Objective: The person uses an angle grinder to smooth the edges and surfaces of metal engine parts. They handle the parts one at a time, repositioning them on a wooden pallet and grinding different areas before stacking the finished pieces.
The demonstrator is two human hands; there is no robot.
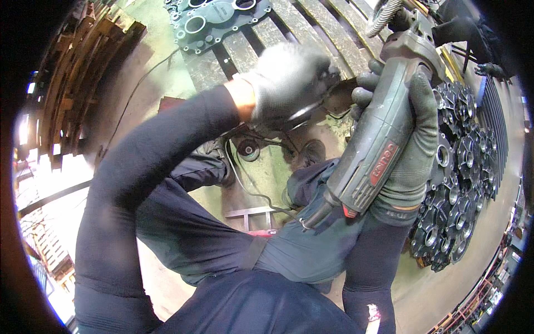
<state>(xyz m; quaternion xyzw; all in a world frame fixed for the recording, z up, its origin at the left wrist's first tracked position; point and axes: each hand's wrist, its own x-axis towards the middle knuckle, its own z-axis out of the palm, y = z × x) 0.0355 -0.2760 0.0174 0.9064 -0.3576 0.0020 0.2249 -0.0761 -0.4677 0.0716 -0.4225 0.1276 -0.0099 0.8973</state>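
Note:
My right hand [418, 133], in a grey glove, is wrapped round the body of an angle grinder [361, 145], dark with a red label. The grinder stands tilted, its head up at the far right and its cord end down by my thigh. My left hand [292, 83], in a pale grey glove, is closed on a dark metal part [303, 115] with a shiny curved edge. Blur and the glove hide most of that part. It lies over the near edge of a slatted wooden pallet [289, 30], a little left of the grinder.
A grey cast cover plate [214, 25] with round holes lies on the pallet's far left. Black castings [453, 183] are stacked at the right. Wood [83, 72] is piled at the left. Near my feet are a round tool [248, 149] and a cable [245, 186]. Someone in dark clothes [467, 36] is far right.

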